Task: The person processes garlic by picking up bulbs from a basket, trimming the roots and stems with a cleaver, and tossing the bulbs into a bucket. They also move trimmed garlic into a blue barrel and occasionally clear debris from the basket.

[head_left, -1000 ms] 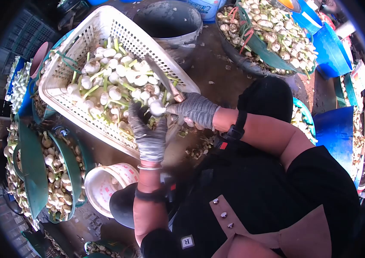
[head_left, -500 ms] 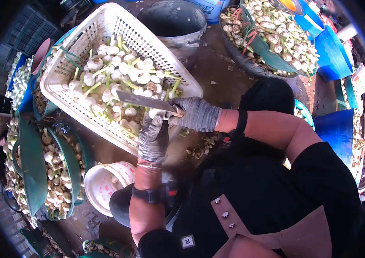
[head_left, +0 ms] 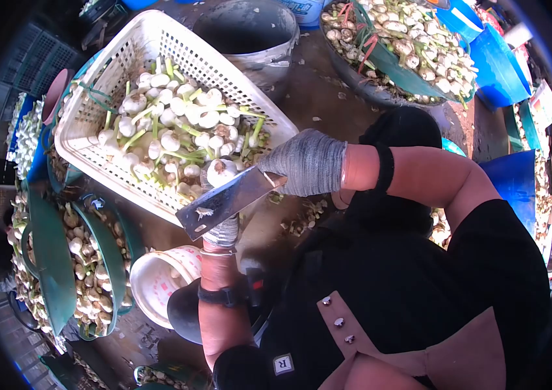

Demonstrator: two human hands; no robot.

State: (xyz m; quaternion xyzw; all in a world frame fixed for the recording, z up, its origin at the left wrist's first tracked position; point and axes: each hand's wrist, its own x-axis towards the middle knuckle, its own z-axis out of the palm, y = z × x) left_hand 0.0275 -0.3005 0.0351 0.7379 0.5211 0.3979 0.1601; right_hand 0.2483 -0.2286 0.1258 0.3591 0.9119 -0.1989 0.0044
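Note:
My right hand (head_left: 308, 162), in a grey knit glove, grips the handle of a broad cleaver (head_left: 227, 201) whose blade points down and to the left. My left hand (head_left: 224, 229), also gloved, is mostly hidden under the blade and holds a white garlic bulb (head_left: 221, 171) just above it. Both hands are at the near edge of a white plastic basket (head_left: 120, 55) filled with trimmed white bulbs and green stems.
A grey bucket (head_left: 250, 32) stands behind the basket. Green-rimmed tubs of untrimmed bulbs sit at the left (head_left: 87, 260) and top right (head_left: 399, 39). A small white patterned pail (head_left: 159, 279) lies by my left forearm. Blue containers (head_left: 497, 65) stand at the right. Cut scraps (head_left: 305, 218) litter the ground.
The cleaver swung from lying flat over the basket to slanting down-left across my left hand. My right hand rose slightly; the left hand still holds the bulb.

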